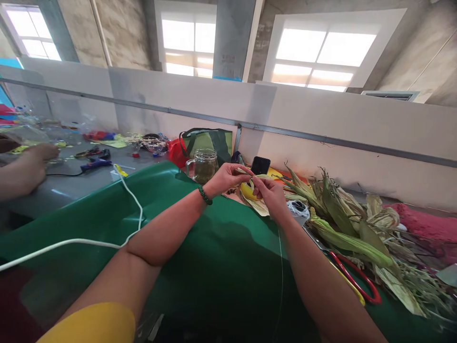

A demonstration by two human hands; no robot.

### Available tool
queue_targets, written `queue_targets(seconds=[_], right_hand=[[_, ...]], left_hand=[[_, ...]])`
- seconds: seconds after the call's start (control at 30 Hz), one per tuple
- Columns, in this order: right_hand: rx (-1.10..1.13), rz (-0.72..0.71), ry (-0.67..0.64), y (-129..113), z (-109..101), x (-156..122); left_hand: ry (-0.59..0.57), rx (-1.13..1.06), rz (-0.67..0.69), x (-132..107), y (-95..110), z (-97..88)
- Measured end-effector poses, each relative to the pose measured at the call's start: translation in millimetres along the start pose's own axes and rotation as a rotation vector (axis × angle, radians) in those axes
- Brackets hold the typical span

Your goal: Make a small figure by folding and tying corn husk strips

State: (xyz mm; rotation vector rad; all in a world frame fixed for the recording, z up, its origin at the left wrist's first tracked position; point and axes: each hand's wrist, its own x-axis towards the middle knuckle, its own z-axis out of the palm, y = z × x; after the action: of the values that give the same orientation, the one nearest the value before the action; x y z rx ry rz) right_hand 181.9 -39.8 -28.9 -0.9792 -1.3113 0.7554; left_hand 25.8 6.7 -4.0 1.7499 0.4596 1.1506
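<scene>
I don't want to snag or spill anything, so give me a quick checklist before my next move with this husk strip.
1. Husk strip pinched in both the left hand and right hand: ok.
2. Glass mug upright: ok, though it stands near the left hand.
3. Scissors set down: ok, beside the husk pile.
4. White cord free of the left arm: cannot tell, it bends right beside it.
5. Green mat flat: not ok, it bulges at its far left.

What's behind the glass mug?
Behind the glass mug is a green bag with dark straps, and something red beside it. The mug covers part of the bag, and what's inside the bag can't be seen.
</scene>
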Motion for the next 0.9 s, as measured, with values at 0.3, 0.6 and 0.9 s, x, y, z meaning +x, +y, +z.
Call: queue_targets(seconds=[0.3, 0.6, 0.9], right_hand=[[0.116, -0.012, 0.136, -4.5, -8.9, 2.7], [0.13, 0.076, 0.101, -12.9, -21.7, 8.7], [0.146, 0.161, -0.016, -2.0, -11.6, 7.3]], left_hand=[[-0.149, 0.188, -0.007, -2.2, 6.2, -0.7], [-0.126, 0.005, -0.114, 2.7, -3.0, -5.2], [-0.147, -0.014, -0.121, 2.9, -6.1, -3.1]])
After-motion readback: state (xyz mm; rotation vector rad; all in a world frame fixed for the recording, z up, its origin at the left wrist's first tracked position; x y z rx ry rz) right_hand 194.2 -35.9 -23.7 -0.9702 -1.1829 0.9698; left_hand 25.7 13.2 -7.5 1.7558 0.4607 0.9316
